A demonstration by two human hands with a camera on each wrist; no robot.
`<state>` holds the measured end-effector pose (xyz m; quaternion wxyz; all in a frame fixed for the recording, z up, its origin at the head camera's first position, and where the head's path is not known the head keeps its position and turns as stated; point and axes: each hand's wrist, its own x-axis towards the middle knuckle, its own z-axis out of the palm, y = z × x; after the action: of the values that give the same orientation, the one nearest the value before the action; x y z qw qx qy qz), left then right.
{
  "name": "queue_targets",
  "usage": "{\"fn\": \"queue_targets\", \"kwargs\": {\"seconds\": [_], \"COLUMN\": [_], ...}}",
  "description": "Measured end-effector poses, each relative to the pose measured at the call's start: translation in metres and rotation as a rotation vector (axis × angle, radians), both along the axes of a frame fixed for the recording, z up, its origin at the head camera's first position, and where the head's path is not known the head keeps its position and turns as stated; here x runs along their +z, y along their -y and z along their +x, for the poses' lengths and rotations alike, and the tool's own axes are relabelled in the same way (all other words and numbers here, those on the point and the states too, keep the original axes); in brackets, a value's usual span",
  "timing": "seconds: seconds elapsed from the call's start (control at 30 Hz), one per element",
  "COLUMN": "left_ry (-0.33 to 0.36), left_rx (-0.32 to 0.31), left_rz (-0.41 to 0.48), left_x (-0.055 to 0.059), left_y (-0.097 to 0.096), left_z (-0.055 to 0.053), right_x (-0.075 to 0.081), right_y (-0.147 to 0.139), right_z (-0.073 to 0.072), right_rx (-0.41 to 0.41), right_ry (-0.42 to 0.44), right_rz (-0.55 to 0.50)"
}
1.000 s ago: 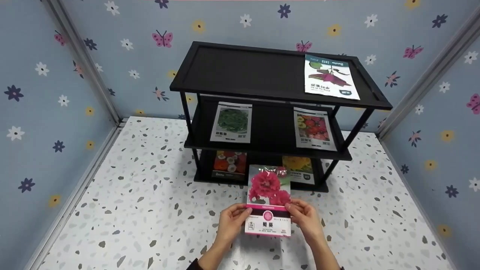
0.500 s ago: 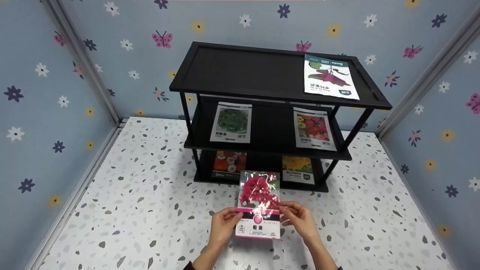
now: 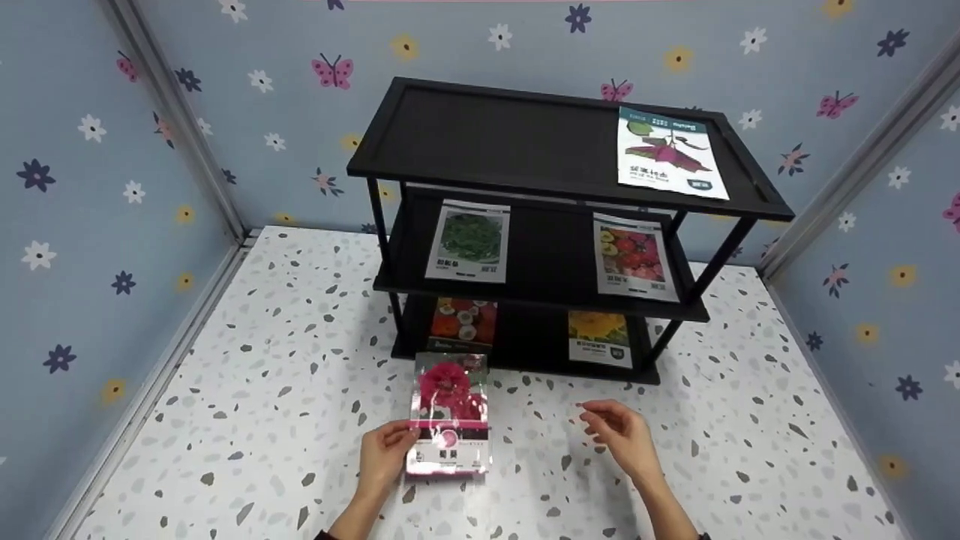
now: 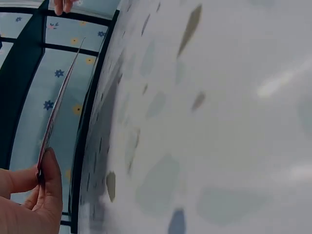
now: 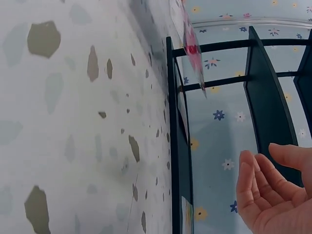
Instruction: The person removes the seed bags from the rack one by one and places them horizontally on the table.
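My left hand [image 3: 385, 454] pinches the left edge of a seed packet [image 3: 448, 412] with a pink flower picture, in front of the shelf's lower left. Seen edge-on in the left wrist view, the seed packet [image 4: 57, 105] stands up thin between the thumb and fingers, over the speckled surface. My right hand [image 3: 621, 436] is apart from it, to the right, holding nothing. In the right wrist view the right hand [image 5: 275, 187] has loosely bent fingers, and the packet's far side [image 5: 194, 53] shows beyond.
A black three-tier shelf [image 3: 480, 135] stands at the back on a speckled white floor [image 3: 247, 360]. A packet with a purple plant [image 3: 667, 154] lies on top, a green one [image 3: 471, 241] and a red-flower one [image 3: 634, 259] in the middle, two more below.
Both hands gripped the packet before. The right hand has let go and opened away to the right, while the left has carried the packet leftward. The view has shifted slightly.
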<state>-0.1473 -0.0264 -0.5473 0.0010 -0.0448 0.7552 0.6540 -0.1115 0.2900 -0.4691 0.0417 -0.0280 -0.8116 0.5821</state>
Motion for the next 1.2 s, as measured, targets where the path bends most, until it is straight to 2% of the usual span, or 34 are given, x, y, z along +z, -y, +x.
{"fn": "queue_targets", "kwargs": {"seconds": [0.1,0.33,0.5,0.6,0.7,0.83,0.97,1.2], "left_ry": [-0.003,0.081,0.126,0.156,0.162,0.159,0.175,0.159], "left_rx": [0.011,0.061,0.09,0.093,0.089,0.087,0.083,0.082], "left_rz": [-0.043,-0.177,-0.238,-0.268,-0.303,-0.362,-0.417,-0.51], "left_x": [-0.001,-0.001,0.0,0.001,0.003,0.004,0.005,0.007], "left_y": [0.016,0.052,0.078,0.091,0.102,0.115,0.124,0.136], "left_z": [-0.003,-0.006,-0.005,-0.006,-0.008,-0.012,-0.016,-0.021], "right_x": [-0.001,0.0,-0.011,-0.011,-0.003,0.017,0.037,0.055], "right_y": [-0.003,-0.013,-0.035,-0.045,-0.049,-0.047,-0.043,-0.049], "right_z": [0.0,0.002,-0.004,-0.006,-0.007,-0.004,-0.001,-0.004], "right_rx": [-0.034,-0.072,-0.071,-0.071,-0.073,-0.063,-0.062,-0.084], "right_ry": [-0.007,-0.023,-0.081,-0.122,-0.167,-0.216,-0.226,-0.226], "right_rz": [0.025,0.068,0.084,0.111,0.134,0.136,0.158,0.206]}}
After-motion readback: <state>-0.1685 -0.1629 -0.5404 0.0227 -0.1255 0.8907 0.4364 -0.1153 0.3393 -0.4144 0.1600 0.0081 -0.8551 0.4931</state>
